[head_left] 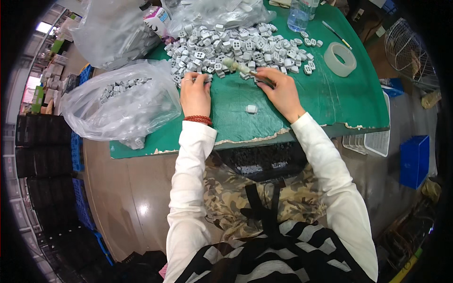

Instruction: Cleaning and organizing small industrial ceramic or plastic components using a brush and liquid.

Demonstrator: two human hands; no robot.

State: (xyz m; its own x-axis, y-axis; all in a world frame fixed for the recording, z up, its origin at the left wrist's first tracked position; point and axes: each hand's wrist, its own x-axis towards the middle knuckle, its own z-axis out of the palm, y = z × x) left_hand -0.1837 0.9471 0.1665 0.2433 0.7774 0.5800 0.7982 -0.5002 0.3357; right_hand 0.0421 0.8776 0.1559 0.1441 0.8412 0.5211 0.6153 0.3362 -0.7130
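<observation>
The left hand (194,94) lies palm-down at the near edge of a heap of small grey plastic blocks (236,49), its fingers (200,78) curled loosely on a few of the blocks; whether they pinch one cannot be told. A string of red beads (198,120) circles that wrist above a smooth white sleeve (188,188). At three o'clock from it, the right hand (281,92) has its fingers (266,80) clenched round the thin handle of a small brush-like tool (238,66), whose pale, fuzzy head points to nine o'clock and rests against the heap. The blocks are squarish, matte, with dark square openings in their faces, and they spread in a broad band across the far part of the table (330,99), which is covered with a green mat, frayed along its near edge. One single block (251,109) sits apart on the mat, between the two hands and nearer the person. At nine o'clock from the left hand sags a crinkled clear plastic bag (120,101) with more blocks inside. At two o'clock from the right hand lies a translucent roll of tape (339,59), round and glossy, and beyond it a clear water bottle (299,14).
</observation>
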